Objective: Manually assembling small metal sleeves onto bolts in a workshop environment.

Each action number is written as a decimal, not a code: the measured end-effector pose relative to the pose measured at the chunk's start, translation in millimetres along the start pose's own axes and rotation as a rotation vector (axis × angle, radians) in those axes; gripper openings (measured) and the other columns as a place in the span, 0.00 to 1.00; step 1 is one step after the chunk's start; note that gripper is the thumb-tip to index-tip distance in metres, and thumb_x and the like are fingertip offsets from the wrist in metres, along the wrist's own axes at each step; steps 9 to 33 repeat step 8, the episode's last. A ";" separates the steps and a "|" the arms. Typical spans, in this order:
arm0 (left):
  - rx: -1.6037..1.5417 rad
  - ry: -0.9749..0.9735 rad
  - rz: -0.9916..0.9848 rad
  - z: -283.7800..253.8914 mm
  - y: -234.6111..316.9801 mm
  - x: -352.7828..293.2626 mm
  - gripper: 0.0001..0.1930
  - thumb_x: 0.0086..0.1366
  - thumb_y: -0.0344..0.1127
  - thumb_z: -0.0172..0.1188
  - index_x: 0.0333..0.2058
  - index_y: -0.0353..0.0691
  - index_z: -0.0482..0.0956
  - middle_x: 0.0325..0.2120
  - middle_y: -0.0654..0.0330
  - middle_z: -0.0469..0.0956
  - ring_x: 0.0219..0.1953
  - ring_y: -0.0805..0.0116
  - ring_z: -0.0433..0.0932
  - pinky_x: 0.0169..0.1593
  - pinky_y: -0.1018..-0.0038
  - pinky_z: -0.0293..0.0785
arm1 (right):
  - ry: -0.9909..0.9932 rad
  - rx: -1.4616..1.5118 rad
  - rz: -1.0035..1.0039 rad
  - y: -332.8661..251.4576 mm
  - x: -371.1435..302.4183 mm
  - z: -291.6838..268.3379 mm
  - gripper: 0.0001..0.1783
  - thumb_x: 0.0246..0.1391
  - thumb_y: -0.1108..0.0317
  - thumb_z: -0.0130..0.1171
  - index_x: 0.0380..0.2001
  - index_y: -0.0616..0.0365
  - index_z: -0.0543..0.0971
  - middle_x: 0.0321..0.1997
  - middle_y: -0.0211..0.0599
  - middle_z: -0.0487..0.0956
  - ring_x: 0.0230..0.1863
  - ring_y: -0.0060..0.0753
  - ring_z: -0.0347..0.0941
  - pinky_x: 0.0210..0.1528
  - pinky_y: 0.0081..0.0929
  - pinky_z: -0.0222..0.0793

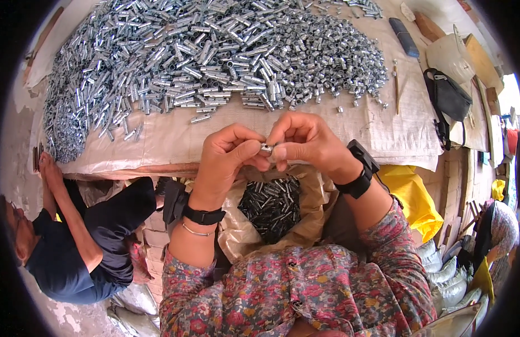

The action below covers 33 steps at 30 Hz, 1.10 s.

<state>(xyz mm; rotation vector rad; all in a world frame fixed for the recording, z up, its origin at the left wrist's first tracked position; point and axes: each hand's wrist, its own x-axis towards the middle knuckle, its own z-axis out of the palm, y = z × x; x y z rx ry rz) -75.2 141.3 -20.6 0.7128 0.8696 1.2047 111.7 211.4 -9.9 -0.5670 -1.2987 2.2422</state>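
Note:
Between my two hands is a small shiny metal sleeve, just past the table's near edge. My left hand pinches its left end between thumb and fingers. On its other end the thumb and forefinger of my right hand are closed. The fingers partly cover the sleeve, so its full shape is hidden. Below my hands an open tan sack holds many dark metal tubes. Ahead, a wide heap of silvery metal tubes lies on the cloth, with a pile of short metal rings at its right.
A pale woven cloth covers the table. At the right lie a thin stick, a dark case and a black pouch. Another person sits at the left. Yellow sheeting hangs beside my right arm; filled sacks stand beyond.

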 end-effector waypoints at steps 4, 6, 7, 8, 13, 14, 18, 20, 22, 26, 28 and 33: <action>-0.041 -0.047 -0.067 -5.6 3.7 -2.6 0.08 0.59 0.31 0.58 0.33 0.33 0.73 0.24 0.55 0.78 0.24 0.70 0.79 0.29 0.79 0.77 | -0.045 0.051 -0.047 6.4 -0.4 7.1 0.06 0.50 0.73 0.60 0.31 0.61 0.75 0.27 0.29 0.76 0.25 0.16 0.72 0.27 0.13 0.70; -0.123 -0.127 -0.087 -8.4 4.2 -4.6 0.07 0.59 0.32 0.58 0.33 0.34 0.73 0.24 0.55 0.78 0.23 0.70 0.79 0.28 0.79 0.77 | -0.058 0.020 -0.050 8.0 -1.0 11.4 0.05 0.50 0.73 0.60 0.31 0.61 0.75 0.27 0.29 0.77 0.25 0.17 0.73 0.27 0.14 0.70; -0.135 -0.148 -0.092 -10.7 3.8 -5.0 0.07 0.59 0.32 0.58 0.33 0.34 0.74 0.24 0.55 0.78 0.23 0.70 0.79 0.28 0.78 0.77 | -0.059 0.012 -0.054 7.7 -1.4 13.9 0.06 0.50 0.73 0.60 0.31 0.61 0.75 0.27 0.30 0.77 0.25 0.17 0.73 0.28 0.14 0.70; -0.146 -0.168 -0.096 -13.7 2.3 -5.1 0.07 0.59 0.32 0.58 0.34 0.35 0.74 0.25 0.54 0.79 0.23 0.69 0.79 0.29 0.78 0.77 | -0.061 0.003 -0.057 6.4 -1.7 16.4 0.06 0.50 0.72 0.59 0.31 0.60 0.75 0.27 0.30 0.77 0.25 0.18 0.73 0.28 0.14 0.71; -0.146 -0.168 -0.096 -13.7 2.3 -5.1 0.07 0.59 0.32 0.58 0.34 0.35 0.74 0.25 0.54 0.79 0.23 0.69 0.79 0.29 0.78 0.77 | -0.061 0.003 -0.057 6.4 -1.7 16.4 0.06 0.50 0.72 0.59 0.31 0.60 0.75 0.27 0.30 0.77 0.25 0.18 0.73 0.28 0.14 0.71; -0.146 -0.168 -0.096 -13.7 2.3 -5.1 0.07 0.59 0.32 0.58 0.34 0.35 0.74 0.25 0.54 0.79 0.23 0.69 0.79 0.29 0.78 0.77 | -0.061 0.003 -0.057 6.4 -1.7 16.4 0.06 0.50 0.72 0.59 0.31 0.60 0.75 0.27 0.30 0.77 0.25 0.18 0.73 0.28 0.14 0.71; -0.146 -0.168 -0.096 -13.7 2.3 -5.1 0.07 0.59 0.32 0.58 0.34 0.35 0.74 0.25 0.54 0.79 0.23 0.69 0.79 0.29 0.78 0.77 | -0.061 0.003 -0.057 6.4 -1.7 16.4 0.06 0.50 0.72 0.59 0.31 0.60 0.75 0.27 0.30 0.77 0.25 0.18 0.73 0.28 0.14 0.71; -0.146 -0.168 -0.096 -13.7 2.3 -5.1 0.07 0.59 0.32 0.58 0.34 0.35 0.74 0.25 0.54 0.79 0.23 0.69 0.79 0.29 0.78 0.77 | -0.061 0.003 -0.057 6.4 -1.7 16.4 0.06 0.50 0.72 0.59 0.31 0.60 0.75 0.27 0.30 0.77 0.25 0.18 0.73 0.28 0.14 0.71; -0.146 -0.168 -0.096 -13.7 2.3 -5.1 0.07 0.59 0.32 0.58 0.34 0.35 0.74 0.25 0.54 0.79 0.23 0.69 0.79 0.29 0.78 0.77 | -0.061 0.003 -0.057 6.4 -1.7 16.4 0.06 0.50 0.72 0.59 0.31 0.60 0.75 0.27 0.30 0.77 0.25 0.18 0.73 0.28 0.14 0.71; -0.146 -0.168 -0.096 -13.7 2.3 -5.1 0.07 0.59 0.32 0.58 0.34 0.35 0.74 0.25 0.54 0.79 0.23 0.69 0.79 0.29 0.78 0.77 | -0.061 0.003 -0.057 6.4 -1.7 16.4 0.06 0.50 0.72 0.59 0.31 0.60 0.75 0.27 0.30 0.77 0.25 0.18 0.73 0.28 0.14 0.71; -0.146 -0.168 -0.096 -13.7 2.3 -5.1 0.07 0.59 0.32 0.58 0.34 0.35 0.74 0.25 0.54 0.79 0.23 0.69 0.79 0.29 0.78 0.77 | -0.061 0.003 -0.057 6.4 -1.7 16.4 0.06 0.50 0.72 0.59 0.31 0.60 0.75 0.27 0.30 0.77 0.25 0.18 0.73 0.28 0.14 0.71; -0.146 -0.168 -0.096 -13.7 2.3 -5.1 0.07 0.59 0.32 0.58 0.34 0.35 0.74 0.25 0.54 0.79 0.23 0.69 0.79 0.29 0.78 0.77 | -0.061 0.003 -0.057 6.4 -1.7 16.4 0.06 0.50 0.72 0.59 0.31 0.60 0.75 0.27 0.30 0.77 0.25 0.18 0.73 0.28 0.14 0.71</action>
